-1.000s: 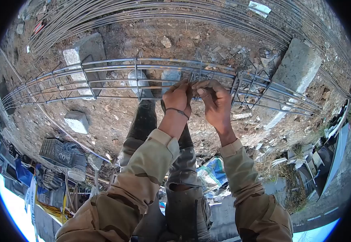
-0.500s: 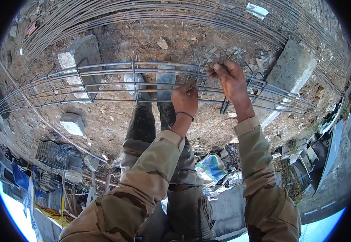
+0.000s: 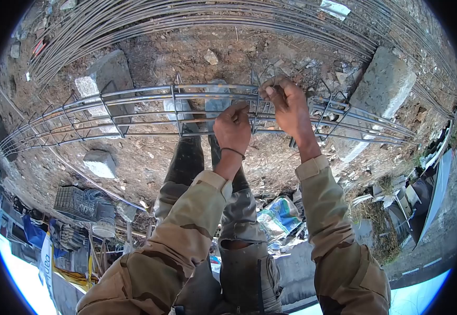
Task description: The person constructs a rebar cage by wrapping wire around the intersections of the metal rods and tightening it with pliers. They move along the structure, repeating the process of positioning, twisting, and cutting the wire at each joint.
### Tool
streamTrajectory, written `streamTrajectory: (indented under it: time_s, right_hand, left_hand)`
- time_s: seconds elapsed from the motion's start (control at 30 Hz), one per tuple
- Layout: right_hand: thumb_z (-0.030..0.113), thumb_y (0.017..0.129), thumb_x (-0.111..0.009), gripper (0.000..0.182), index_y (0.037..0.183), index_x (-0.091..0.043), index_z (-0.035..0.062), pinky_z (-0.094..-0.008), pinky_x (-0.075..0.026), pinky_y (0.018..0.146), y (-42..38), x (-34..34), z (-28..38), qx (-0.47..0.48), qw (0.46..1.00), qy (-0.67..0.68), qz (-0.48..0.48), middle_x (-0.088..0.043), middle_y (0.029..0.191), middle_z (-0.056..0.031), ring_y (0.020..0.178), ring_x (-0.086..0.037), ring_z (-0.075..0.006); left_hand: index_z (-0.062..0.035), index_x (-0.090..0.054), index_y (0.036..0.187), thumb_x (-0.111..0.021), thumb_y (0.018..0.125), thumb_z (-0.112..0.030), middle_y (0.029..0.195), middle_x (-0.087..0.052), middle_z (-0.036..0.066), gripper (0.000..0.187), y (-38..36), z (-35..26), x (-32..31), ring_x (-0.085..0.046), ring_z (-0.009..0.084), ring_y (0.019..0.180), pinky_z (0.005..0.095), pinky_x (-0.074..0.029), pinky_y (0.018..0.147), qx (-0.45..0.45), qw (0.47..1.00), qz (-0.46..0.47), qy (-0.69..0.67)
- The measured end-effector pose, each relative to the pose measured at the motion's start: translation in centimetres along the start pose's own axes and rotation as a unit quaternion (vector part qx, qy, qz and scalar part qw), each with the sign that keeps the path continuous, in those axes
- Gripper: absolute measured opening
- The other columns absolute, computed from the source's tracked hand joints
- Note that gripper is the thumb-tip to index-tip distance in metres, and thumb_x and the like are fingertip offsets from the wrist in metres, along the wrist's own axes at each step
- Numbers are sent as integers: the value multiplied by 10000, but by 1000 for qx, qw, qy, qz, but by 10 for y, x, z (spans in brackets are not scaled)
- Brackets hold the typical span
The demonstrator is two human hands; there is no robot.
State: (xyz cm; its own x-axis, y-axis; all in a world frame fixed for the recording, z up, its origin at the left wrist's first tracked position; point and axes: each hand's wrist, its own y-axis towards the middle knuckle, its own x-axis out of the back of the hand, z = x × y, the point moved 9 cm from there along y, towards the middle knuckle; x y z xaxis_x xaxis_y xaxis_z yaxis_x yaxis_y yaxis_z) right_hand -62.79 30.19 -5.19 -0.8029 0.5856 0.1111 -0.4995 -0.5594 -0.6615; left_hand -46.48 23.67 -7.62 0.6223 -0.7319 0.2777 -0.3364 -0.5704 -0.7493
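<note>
A long rebar cage (image 3: 144, 115) of several bars with square stirrups lies across the view, over my shoes. My left hand (image 3: 232, 127) is closed in a pinch at the lower bars, just left of a stirrup; what its fingertips hold is too small to make out. To its right, my right hand (image 3: 287, 105) is at the top bar beside the same stirrup, its thumb and forefinger pressed together. Whatever lies between those fingers cannot be made out either.
Concrete blocks (image 3: 383, 86) (image 3: 108, 79) stand under both sides of the cage. Long loose rods (image 3: 197, 20) lie beyond it. A smaller block (image 3: 100, 164), a wire crate (image 3: 75, 203), a bucket (image 3: 104, 220) and a plastic sack (image 3: 280, 216) are on the near side.
Both hands have shifted slightly left along the cage. The right hand's fingers have curled more over the top bar. The view has moved a little too.
</note>
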Motion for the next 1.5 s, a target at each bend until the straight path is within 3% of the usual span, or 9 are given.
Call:
streamTrajectory:
  time_s: [0.1, 0.2, 0.37, 0.53, 0.73, 1.03, 1.17, 1.37, 1.5]
  right_hand:
    - [-41, 944, -606, 85, 1012, -651, -18, -361, -560, 747, -20, -10, 12, 89, 985, -140, -51, -705, 998, -155, 826, -695, -266]
    - [-76, 899, -624, 143, 1021, -669, -14, -372, -566, 776, -49, -25, 17, 176, 961, -188, -103, -706, 1040, -180, 875, -706, -348]
    - [-107, 871, -641, 279, 1114, -706, 15, -369, -573, 874, -80, -35, 8, 224, 947, -150, -177, -688, 1127, -168, 1033, -691, -350]
    - [-94, 866, -658, 356, 1182, -702, 63, -382, -563, 905, -83, -24, 2, 177, 964, -145, -138, -677, 1177, -164, 1071, -674, -365]
    - [71, 890, -714, 451, 1295, -539, -27, -494, -509, 887, -165, 73, -97, -49, 855, -304, -418, -628, 1124, -216, 1014, -617, -429]
    - [118, 953, -600, 355, 1247, -473, -34, -534, -527, 747, -133, 72, -130, -89, 873, -372, -303, -631, 1060, -245, 882, -640, -451]
    - [32, 941, -539, 321, 1248, -478, -42, -544, -520, 634, -178, 37, -109, -82, 920, -211, -321, -634, 883, -268, 721, -618, -496]
    - [89, 1016, -559, 223, 1206, -535, -26, -333, -468, 483, -203, -134, -61, -249, 877, 410, -12, -629, 772, -63, 580, -601, -117]
    - [92, 1015, -574, 130, 1085, -587, -17, -294, -451, 437, -160, -172, -84, -160, 881, 442, -55, -644, 765, -68, 513, -578, -130]
  left_hand:
    - [63, -715, 1129, -605, 978, -65, 1044, -769, 126, 226, 14, -6, 6, -743, 202, 941, 288, -580, 841, 8, 995, -25, -99]
    - [80, -682, 1151, -652, 977, -76, 989, -736, 114, 235, 5, 22, -31, -726, 212, 818, 298, -576, 680, 262, 877, 70, -397]
    - [65, -630, 1275, -695, 967, -78, 1043, -730, 118, 346, 12, 27, -40, -718, 210, 871, 312, -579, 716, 277, 828, 103, -476]
    - [65, -595, 1339, -627, 980, 10, 1179, -698, 128, 365, 16, 28, -46, -702, 219, 969, 318, -606, 810, 281, 835, 157, -447]
    - [55, -467, 1460, -516, 1006, 86, 1344, -620, 151, 458, 28, 35, -41, -677, 185, 1091, 205, -627, 901, 332, 797, 220, -454]
    - [90, -586, 1313, -603, 969, 68, 1252, -674, 156, 345, 33, 40, -40, -685, 215, 1099, 209, -636, 853, 286, 857, 175, -390]
    - [110, -604, 1256, -631, 942, 84, 1202, -694, 176, 316, 46, 36, -16, -702, 224, 1058, 218, -640, 841, 214, 916, 108, -321]
    - [123, -524, 1327, -591, 948, 110, 1269, -631, 237, 385, 54, 28, -2, -673, 259, 1152, 218, -638, 875, 237, 906, 126, -327]
    - [120, -522, 1315, -594, 955, 100, 1285, -613, 256, 369, 52, 24, -4, -663, 271, 1170, 218, -641, 876, 240, 905, 128, -327]
